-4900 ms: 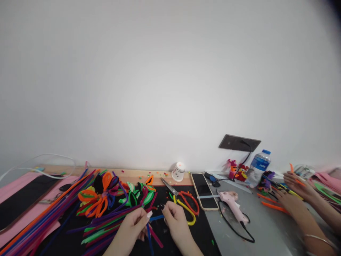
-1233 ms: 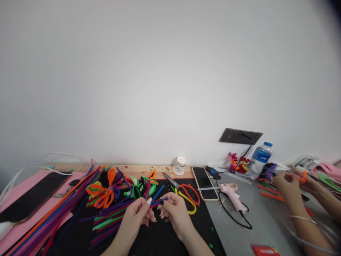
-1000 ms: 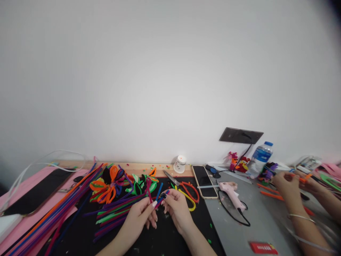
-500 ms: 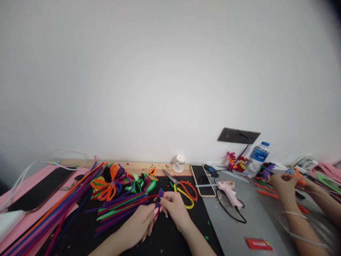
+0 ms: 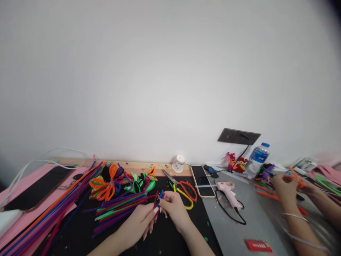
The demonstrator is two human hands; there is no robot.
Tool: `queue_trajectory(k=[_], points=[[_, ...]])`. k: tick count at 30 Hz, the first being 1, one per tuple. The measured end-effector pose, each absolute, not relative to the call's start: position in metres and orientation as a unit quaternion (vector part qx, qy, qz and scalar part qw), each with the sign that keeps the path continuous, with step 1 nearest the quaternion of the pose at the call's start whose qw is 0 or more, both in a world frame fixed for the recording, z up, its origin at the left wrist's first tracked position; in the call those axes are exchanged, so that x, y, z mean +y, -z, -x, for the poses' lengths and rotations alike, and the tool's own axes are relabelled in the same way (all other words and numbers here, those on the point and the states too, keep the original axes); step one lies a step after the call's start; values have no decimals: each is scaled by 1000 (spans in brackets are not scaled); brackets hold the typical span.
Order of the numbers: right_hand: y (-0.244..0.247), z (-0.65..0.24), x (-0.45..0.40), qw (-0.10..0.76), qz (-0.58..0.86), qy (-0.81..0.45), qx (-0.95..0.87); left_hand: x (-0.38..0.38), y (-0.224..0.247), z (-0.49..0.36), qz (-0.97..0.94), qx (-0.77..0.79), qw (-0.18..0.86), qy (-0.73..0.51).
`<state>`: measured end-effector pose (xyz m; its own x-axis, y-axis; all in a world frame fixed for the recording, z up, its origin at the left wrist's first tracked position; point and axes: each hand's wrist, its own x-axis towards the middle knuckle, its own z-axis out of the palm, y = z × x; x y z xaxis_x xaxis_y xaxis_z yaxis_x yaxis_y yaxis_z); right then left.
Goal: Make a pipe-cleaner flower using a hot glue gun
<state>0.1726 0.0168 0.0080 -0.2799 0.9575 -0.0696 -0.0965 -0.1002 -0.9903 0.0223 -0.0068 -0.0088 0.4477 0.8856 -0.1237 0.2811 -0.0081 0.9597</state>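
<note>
Over the black mat [image 5: 183, 234], my left hand [image 5: 140, 220] and my right hand [image 5: 173, 208] meet, both closed on a few short pipe cleaners [image 5: 157, 201] in red, blue and purple. Their upper ends stick up between the fingertips; the lower parts are mostly hidden. A pile of cut pipe cleaners [image 5: 117, 213] in purple, green and red lies just left of my left hand. Behind it are an orange looped pipe-cleaner flower [image 5: 108, 183] and green leaf-shaped loops [image 5: 140, 183]. Scissors [image 5: 185, 192] with yellow and red handles lie open beyond my right hand.
Long pipe cleaners [image 5: 53, 209] stretch along the left side beside a dark phone [image 5: 39, 188]. To the right are a second phone [image 5: 202, 181], a pink glue gun [image 5: 228, 193] with its cord, a red packet [image 5: 258, 245] and a water bottle [image 5: 257, 160]. A co-worker's hands [image 5: 285, 186] hold orange pipe cleaners.
The pipe cleaners between my fingertips have spread slightly, a red end now standing apart from the blue one. My hands have barely shifted.
</note>
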Motion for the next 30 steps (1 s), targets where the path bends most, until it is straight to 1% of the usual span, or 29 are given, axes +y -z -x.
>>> queue_trajectory(k=[12,19,22,26,30], points=[[-5,-174,16,395,412,-647,-506,-13,-7,-16,-716,426,492,-251],[-5,-171,16,464,409,-655,-435,-7,8,-22,-670,466,500,-288],[-3,-169,16,474,418,-647,-427,-5,12,-23,-652,483,489,-321],[0,-166,14,488,415,-641,-422,-4,11,-20,-638,492,471,-360],[4,-165,15,524,405,-627,-410,-2,5,-17,-632,477,475,-385]])
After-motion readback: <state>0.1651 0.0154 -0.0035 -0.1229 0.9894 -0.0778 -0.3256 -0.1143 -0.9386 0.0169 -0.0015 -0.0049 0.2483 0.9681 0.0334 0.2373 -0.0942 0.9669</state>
